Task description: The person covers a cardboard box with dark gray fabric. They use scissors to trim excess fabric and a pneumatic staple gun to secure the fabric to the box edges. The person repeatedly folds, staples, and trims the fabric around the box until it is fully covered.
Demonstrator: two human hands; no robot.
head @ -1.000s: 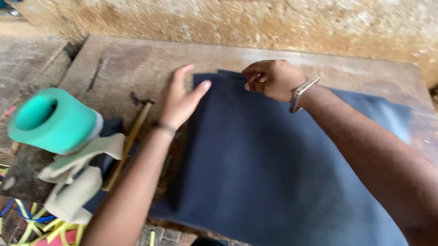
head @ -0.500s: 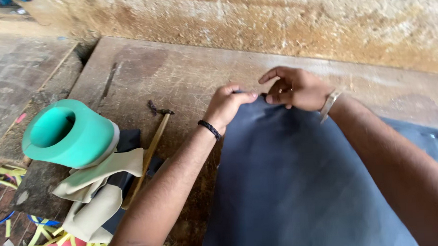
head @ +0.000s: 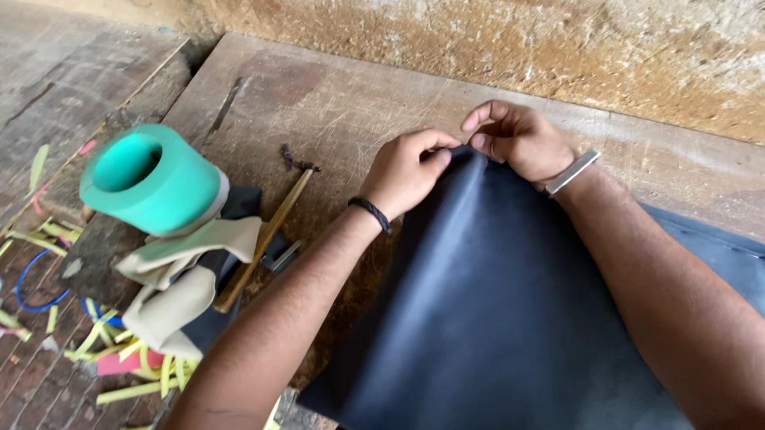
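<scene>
1. The large dark navy sheet of leather-like material (head: pixel 505 321) lies flat on the worn wooden workbench (head: pixel 311 99), covering its near right part.
2. The left hand (head: pixel 408 167) pinches the sheet's far corner, fingers curled tightly together on it.
3. The right hand (head: pixel 515 138) grips the same corner just beside it, fingertips closed on the edge.
4. Near the bench's left edge stand a turquoise foam roll (head: pixel 152 176), beige material scraps (head: pixel 177 281) and a wooden-handled hammer (head: pixel 265 240).
</scene>
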